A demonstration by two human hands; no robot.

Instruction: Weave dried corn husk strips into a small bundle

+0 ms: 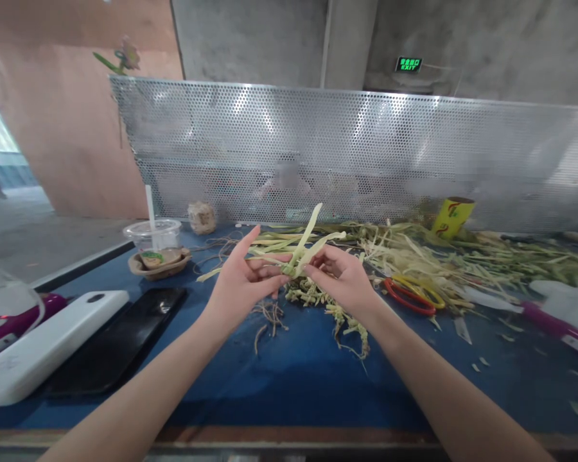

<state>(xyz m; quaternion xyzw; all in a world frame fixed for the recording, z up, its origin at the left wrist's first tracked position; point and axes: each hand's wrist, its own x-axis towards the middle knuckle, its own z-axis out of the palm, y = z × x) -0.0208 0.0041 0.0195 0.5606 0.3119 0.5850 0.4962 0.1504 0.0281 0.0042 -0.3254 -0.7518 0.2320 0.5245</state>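
Observation:
Flat pale-green plant strips point(310, 232) cross each other between my two hands, above the blue table. My left hand point(248, 276) pinches their left side between thumb and fingers, its index finger raised. From the right, my right hand point(340, 273) pinches the strips near the crossing. One strip end points up and another leans to the right. Just below and behind the fingers lies a braided length of the same plant material point(308, 294), its frayed end point(351, 330) trailing to the right. Thin brown strands point(270, 316) lie under my left hand.
Loose dried strips point(399, 250) spread across the back right, beside red-and-yellow-handled scissors point(414, 295) and a yellow roll point(453, 218). At left are a plastic cup point(154, 237), a black phone point(120, 340), a white power bank point(52, 340) and a purple power strip. A perforated metal screen point(327, 147) stands behind.

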